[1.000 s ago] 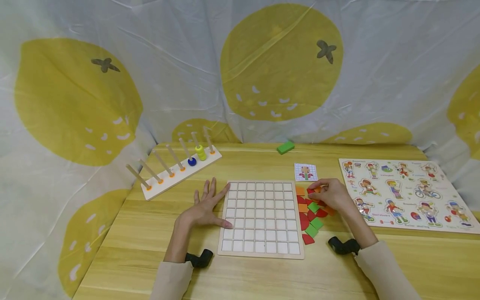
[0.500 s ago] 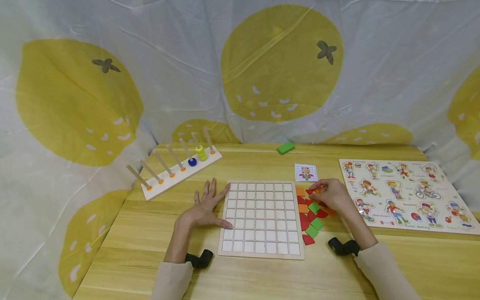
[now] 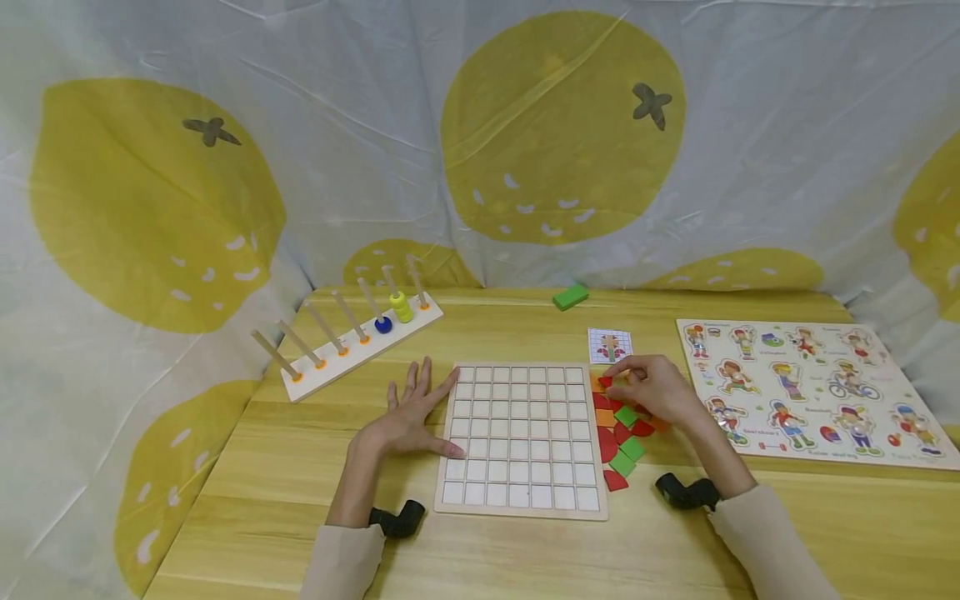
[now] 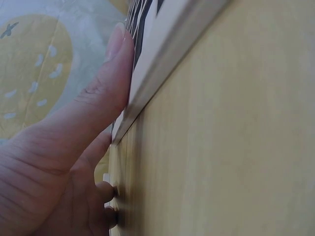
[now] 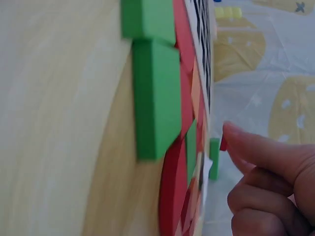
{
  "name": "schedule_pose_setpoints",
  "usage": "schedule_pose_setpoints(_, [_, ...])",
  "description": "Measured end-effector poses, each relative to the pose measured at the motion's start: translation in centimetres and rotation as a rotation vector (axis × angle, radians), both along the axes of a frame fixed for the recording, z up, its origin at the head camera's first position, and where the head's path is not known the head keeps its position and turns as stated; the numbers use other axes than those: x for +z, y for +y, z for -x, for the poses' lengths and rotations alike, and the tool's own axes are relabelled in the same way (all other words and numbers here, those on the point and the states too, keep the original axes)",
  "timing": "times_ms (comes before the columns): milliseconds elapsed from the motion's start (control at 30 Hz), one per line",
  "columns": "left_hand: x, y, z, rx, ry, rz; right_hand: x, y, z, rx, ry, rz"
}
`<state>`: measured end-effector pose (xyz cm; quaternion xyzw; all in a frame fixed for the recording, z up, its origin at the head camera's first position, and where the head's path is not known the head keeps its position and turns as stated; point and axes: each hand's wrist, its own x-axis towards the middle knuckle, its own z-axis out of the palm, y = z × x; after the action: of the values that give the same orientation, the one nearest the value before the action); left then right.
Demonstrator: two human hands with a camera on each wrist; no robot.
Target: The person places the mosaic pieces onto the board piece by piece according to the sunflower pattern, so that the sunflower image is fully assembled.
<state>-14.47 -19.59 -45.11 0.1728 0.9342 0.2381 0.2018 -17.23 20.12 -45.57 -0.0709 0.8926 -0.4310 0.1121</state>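
Observation:
A wooden board with a grid of square cells (image 3: 519,429) lies flat in front of the person. The left hand (image 3: 401,423) rests at its left side with fingers spread, thumb on the left edge and index fingertip by the far left corner. In the left wrist view the thumb (image 4: 115,73) overlaps the board's rim. Just right of the board lies a pile of flat pieces: red ones (image 3: 607,446), green squares (image 3: 622,463) and orange ones (image 3: 604,417). Over the far end of this pile, the right hand (image 3: 658,392) pinches a small red piece (image 5: 223,143) between thumb and finger.
A printed pattern card (image 3: 610,345) lies beyond the pile. Further back is a green block (image 3: 571,297). At the left stands a peg rack (image 3: 352,357) with blue and yellow beads. A picture puzzle board (image 3: 817,392) lies on the right. A lemon-print cloth (image 3: 360,125) hangs behind.
The right hand has moved slightly left toward the board with the red piece between its fingertips. The left hand has stayed in place.

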Motion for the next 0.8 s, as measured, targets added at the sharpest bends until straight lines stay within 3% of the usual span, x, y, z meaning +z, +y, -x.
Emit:
schedule_pose_setpoints(333, [0.0,0.0,0.0,0.002,0.001,-0.005,0.8,-4.6,0.6,0.136,0.007,0.044])
schedule_pose_setpoints(500, [-0.1,0.0,0.0,0.000,0.001,-0.012,1.0,-6.7,0.9,0.164,-0.051,0.067])
schedule_pose_setpoints(800, [0.1,0.0,-0.1,-0.001,0.007,-0.014,1.1,-8.9,1.6,0.203,-0.047,-0.006])
